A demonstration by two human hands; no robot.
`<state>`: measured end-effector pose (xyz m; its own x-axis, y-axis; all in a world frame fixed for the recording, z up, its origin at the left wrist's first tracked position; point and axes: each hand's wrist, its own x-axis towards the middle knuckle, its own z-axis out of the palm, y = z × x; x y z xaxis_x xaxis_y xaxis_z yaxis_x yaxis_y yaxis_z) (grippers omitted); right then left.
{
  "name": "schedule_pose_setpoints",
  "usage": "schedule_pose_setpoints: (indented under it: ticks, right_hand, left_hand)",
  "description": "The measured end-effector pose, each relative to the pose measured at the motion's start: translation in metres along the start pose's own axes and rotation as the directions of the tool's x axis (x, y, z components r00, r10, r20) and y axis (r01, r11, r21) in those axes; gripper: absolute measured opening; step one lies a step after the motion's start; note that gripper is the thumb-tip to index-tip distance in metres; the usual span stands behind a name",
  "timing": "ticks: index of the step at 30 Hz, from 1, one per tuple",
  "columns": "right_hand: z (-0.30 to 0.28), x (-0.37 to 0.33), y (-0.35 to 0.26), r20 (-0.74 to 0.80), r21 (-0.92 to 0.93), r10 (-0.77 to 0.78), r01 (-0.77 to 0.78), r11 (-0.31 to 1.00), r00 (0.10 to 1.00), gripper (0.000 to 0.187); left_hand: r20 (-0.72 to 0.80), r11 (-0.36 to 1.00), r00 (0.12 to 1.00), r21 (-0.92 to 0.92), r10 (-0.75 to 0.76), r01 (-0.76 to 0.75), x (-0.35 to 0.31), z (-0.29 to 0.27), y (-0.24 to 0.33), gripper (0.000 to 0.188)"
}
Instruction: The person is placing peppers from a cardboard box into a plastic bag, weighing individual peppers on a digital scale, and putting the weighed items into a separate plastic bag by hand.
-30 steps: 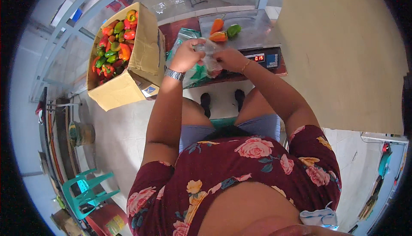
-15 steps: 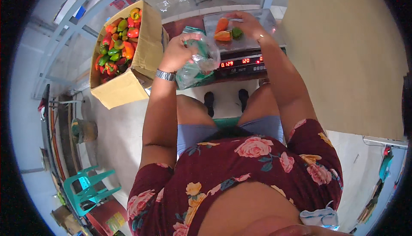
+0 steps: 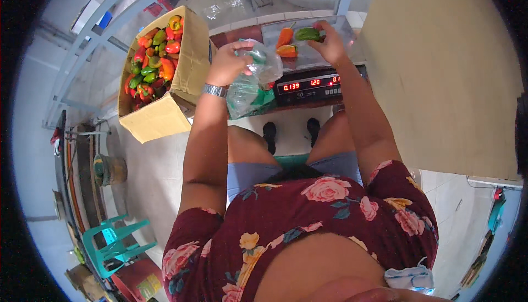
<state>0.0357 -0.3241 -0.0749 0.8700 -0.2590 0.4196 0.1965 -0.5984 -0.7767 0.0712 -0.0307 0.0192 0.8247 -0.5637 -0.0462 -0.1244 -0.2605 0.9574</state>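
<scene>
A green bell pepper point(image 3: 308, 34) is pinched between the thumb and fingers of my right hand point(image 3: 330, 42), just over the metal pan point(image 3: 346, 35) of a digital scale point(image 3: 313, 84). Beside it, two orange peppers lie on the pan: a long upright one point(image 3: 285, 36) and a shorter one point(image 3: 286, 51). My left hand point(image 3: 231, 63) grips a clear plastic bag point(image 3: 263, 63) by its edge, to the left of the scale. Green plastic point(image 3: 264, 100) shows below and through the bag. Red digits glow on the scale's front panel.
An open cardboard box point(image 3: 192, 54) full of red, orange and green peppers point(image 3: 151, 65) stands at the left. A large tan board point(image 3: 445, 76) fills the right side. A green plastic chair point(image 3: 113, 241) and a bucket point(image 3: 110, 169) are on the floor at lower left.
My right hand has taken hold of the green pepper and shifted slightly right and nearer with it. The bag's mouth has moved a little in my left hand. The scale's reading has changed.
</scene>
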Motion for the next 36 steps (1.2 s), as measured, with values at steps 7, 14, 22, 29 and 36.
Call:
schedule_pose_setpoints:
  ticks: [7,14,22,29,36]
  right_hand:
    - [0.001,-0.029,-0.133,0.320,0.042,-0.436,0.447,0.894,0.841,0.035]
    - [0.028,-0.032,-0.124,0.514,-0.107,-0.375,0.491,0.864,0.772,0.024]
    - [0.053,-0.036,-0.111,0.680,-0.237,-0.306,0.595,0.768,0.666,0.010]
    - [0.080,-0.040,-0.088,0.665,-0.215,-0.381,0.653,0.727,0.643,0.028]
    - [0.082,-0.040,-0.105,0.901,-0.344,-0.052,0.783,0.519,0.430,0.014]
  left_hand:
    - [0.048,1.000,0.999,0.023,-0.009,0.008,0.001,0.021,0.023,0.040]
    - [0.083,0.997,0.994,0.021,0.067,-0.069,-0.006,0.039,0.037,0.045]
    - [0.092,0.986,0.992,0.132,0.092,-0.104,-0.010,0.034,0.026,0.049]
    - [0.149,0.984,0.981,0.103,0.128,-0.144,-0.010,0.036,0.013,0.051]
    - [0.098,0.920,0.974,0.323,0.203,-0.224,-0.009,0.032,-0.005,0.049]
